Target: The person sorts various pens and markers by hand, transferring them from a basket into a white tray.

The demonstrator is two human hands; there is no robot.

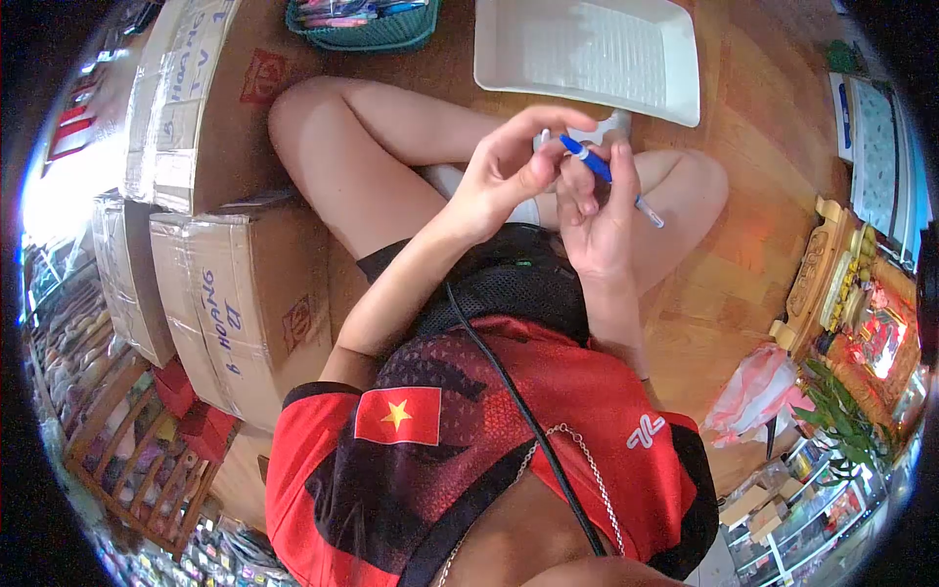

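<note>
A blue-and-white pen (590, 159) with a clear barrel end lies across the fingers of my right hand (599, 230), whose thumb presses along its side. My left hand (504, 181) is raised close beside it, fingers curled over towards the pen's blue end. A small pale piece shows near the left thumb and fingertips; I cannot make out what it is. Both hands are above my crossed legs. Past them, on the floor, sits a white ribbed tray (587, 86) with only its ribbed bottom showing.
A teal basket (367, 37) of pens stands at the top. Taped cardboard boxes (230, 303) are stacked on my left. On the right are a carved wooden altar piece (817, 269), a pink-and-white plastic bag (753, 396) and a green plant (846, 421). A black cable (509, 386) runs down my shirt.
</note>
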